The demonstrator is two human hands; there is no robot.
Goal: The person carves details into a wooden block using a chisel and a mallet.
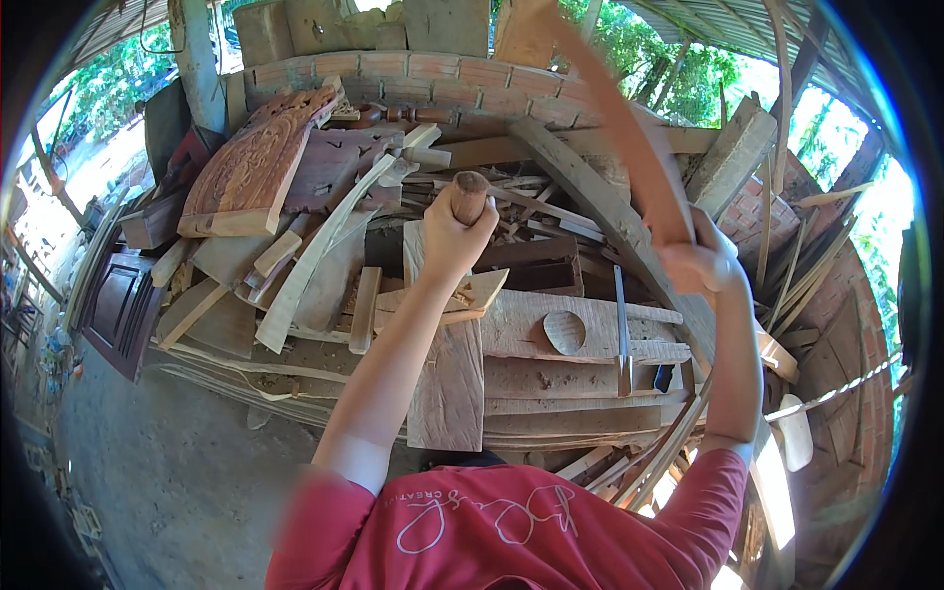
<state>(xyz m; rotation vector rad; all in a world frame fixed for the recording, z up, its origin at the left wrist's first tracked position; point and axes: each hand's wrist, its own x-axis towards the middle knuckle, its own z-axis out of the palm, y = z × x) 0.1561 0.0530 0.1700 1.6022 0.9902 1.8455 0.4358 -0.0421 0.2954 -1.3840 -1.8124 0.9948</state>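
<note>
My left hand is closed round a short wooden cylinder, held upright over a pale board with a split-looking wood piece across it; what is below my grip is hidden. My right hand, at the right, grips the lower end of a long reddish-brown wooden piece, raised diagonally toward the top of the view and slightly blurred. Left of that hand, a round wooden dish and a metal bar clamp lie on rough planks.
A carved reddish panel and stacked offcuts lie at the left. A long beam slants through the pile toward the right. A brick wall runs behind. A dark panelled door leans at the far left beside the concrete floor.
</note>
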